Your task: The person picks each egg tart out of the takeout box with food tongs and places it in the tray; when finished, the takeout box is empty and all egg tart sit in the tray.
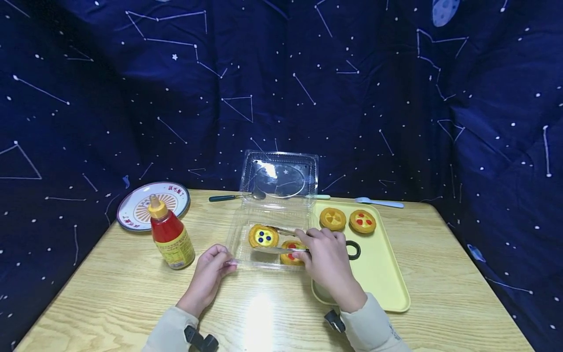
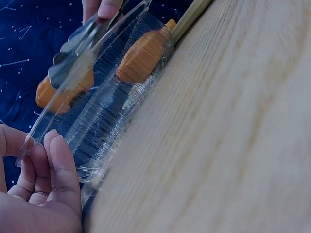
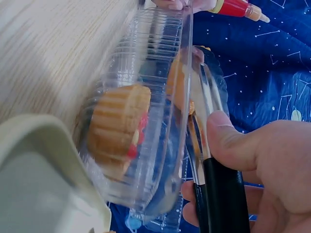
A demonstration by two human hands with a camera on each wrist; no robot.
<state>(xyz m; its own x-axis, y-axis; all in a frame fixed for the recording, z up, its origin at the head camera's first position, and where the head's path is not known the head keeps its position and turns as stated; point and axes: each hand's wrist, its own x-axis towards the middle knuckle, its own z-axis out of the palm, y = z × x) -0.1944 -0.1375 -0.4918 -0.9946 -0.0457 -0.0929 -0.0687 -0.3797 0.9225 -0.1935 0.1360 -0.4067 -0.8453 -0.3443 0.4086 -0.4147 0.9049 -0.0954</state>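
Blue-dotted tart [image 1: 263, 236] sits in the clear clamshell box [image 1: 246, 254], beside 1 red-dotted tart [image 1: 290, 254]. Right hand [image 1: 326, 259] grips metal tongs [image 1: 281, 250] closing around it. Left hand [image 1: 210, 274] pinches the box's front rim, likely steadying it. 2 tarts wait on the yellow tray [image 1: 387, 278].

Bright overhead glare, blurry wrist views

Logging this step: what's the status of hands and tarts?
Left hand pinches clear box rim. Right hand grips tongs at blue-dotted tart. Two tarts in box, two on yellow tray. Nothing blocking.
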